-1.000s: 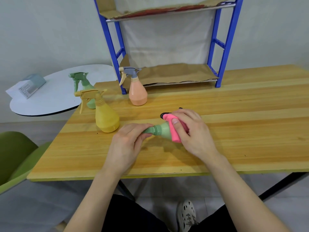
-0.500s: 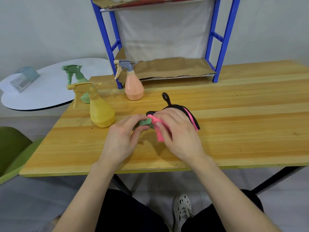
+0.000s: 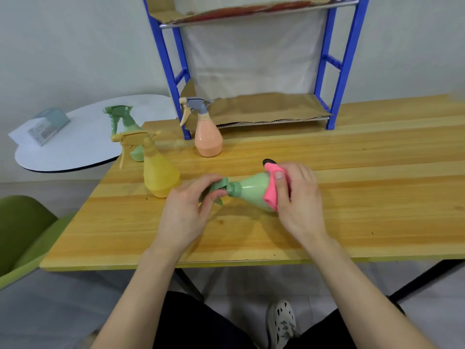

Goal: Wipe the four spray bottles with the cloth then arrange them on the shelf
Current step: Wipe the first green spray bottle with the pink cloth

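Head view: a light green bottle (image 3: 251, 191) lies sideways between both hands, low over the wooden table (image 3: 377, 185), its spray head pointing left. The left hand (image 3: 186, 212) grips the spray head, fingers curled around the trigger. The right hand (image 3: 299, 197) holds a pink cloth (image 3: 271, 195) against the wide end of the bottle, with the thumb pressing across the cloth; a black bit of the cloth shows beyond the fingertips. Three more bottles stand upright on the left part of the table. The yellow bottle (image 3: 159, 172) is nearest the left hand, the dark green bottle (image 3: 125, 122) stands just behind it near the table's left edge and partly hidden by it, and the peach bottle (image 3: 208, 139) stands just in front of the shelf's left front leg. The blue shelf (image 3: 337, 71) stands at the far side of the table, its boards lined with cardboard (image 3: 271, 109). To the left are a white round table (image 3: 75, 147) carrying a small box (image 3: 47, 124) and a green chair (image 3: 22, 227).
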Tool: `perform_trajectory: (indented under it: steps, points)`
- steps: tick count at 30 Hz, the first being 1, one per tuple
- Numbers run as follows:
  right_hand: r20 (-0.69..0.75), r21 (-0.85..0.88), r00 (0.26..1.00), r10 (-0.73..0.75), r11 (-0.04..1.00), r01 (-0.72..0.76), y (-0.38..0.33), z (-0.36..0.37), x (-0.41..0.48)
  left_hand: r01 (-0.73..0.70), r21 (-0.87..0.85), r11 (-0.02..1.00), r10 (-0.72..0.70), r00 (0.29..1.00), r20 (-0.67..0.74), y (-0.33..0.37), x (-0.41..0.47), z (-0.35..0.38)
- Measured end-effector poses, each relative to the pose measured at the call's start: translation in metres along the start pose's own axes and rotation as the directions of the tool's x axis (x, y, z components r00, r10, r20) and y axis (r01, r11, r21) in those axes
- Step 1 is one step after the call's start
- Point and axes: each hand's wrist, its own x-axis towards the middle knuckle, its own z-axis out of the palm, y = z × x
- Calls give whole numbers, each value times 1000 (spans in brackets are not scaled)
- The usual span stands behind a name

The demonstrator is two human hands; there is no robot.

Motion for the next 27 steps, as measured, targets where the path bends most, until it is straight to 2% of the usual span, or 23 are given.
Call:
perform_trajectory:
  steps: [3, 4, 5, 7, 9, 10, 13, 14, 15, 17, 19, 20, 21, 22, 23, 24, 25, 26, 27]
  points:
    - [129, -58, 935, -329, 939, 339, -26, 14, -14, -15, -27, 1000, 17, 998, 66, 3, 8, 3]
    - [141, -55, 927, -347, 932, 358, -24, 16, -12, -11, -33, 999, 14, 997, 80, 1, 8, 2]
    - [127, -46, 944, -304, 949, 312, -17, 15, -9, -1, -34, 999, 4, 996, 84, -1, 7, 1]
    - [48, 11, 994, -102, 995, 102, 1, 4, 0, 17, -23, 1000, -15, 997, 76, -3, 3, -1]
    - [-5, 40, 999, 41, 998, -41, 6, -3, 3, 9, -18, 1000, -8, 998, 62, 1, 4, 1]
    - [-1, 17, 1000, 11, 1000, -11, 1, -3, 5, -3, -8, 1000, 4, 998, 63, 4, 8, 2]
    - [131, -49, 950, -283, 955, 291, -21, 8, -5, -22, 5, 1000, 21, 995, 102, 9, 17, 4]
    - [144, -42, 939, -312, 946, 321, -18, 10, -7, -22, 0, 1000, 22, 994, 106, 8, 16, 4]
    - [119, -26, 952, -281, 958, 285, -12, 9, -6, -18, -7, 1000, 19, 995, 101, 7, 14, 2]
    - [27, 54, 999, -31, 998, 29, 10, 5, -1, 8, -23, 1000, -6, 997, 83, 4, 9, -2]
    - [37, 141, 954, 297, 944, -299, 31, -2, 5, 39, -24, 999, -37, 997, 68, 2, 7, -4]
    - [41, 160, 931, 362, 918, -364, 33, -5, 5, 51, -18, 999, -50, 997, 66, 2, 8, -5]
    - [14, 160, 939, 343, 927, -341, 30, -7, 4, 60, -9, 998, -59, 996, 70, 2, 10, -4]
    - [-28, 152, 969, 245, 959, -238, 23, -8, 3, 68, -3, 998, -67, 995, 76, 2, 11, -2]
    - [-28, 130, 996, 81, 989, -77, 11, -9, 1, 75, 0, 997, -75, 994, 80, 4, 13, -1]
    - [28, 97, 994, -110, 989, 107, 2, -7, -2, 80, 4, 997, -80, 994, 81, 4, 15, 1]
    - [108, 69, 960, -258, 965, 251, 0, -2, -5, 88, 9, 996, -89, 993, 81, 3, 15, 2]
    - [168, 60, 933, -318, 948, 312, 3, 2, -6, 106, 9, 994, -106, 991, 85, 2, 16, 2]
    - [180, 67, 940, -290, 957, 283, 8, 4, -6, 135, 3, 991, -135, 986, 94, 1, 16, 1]
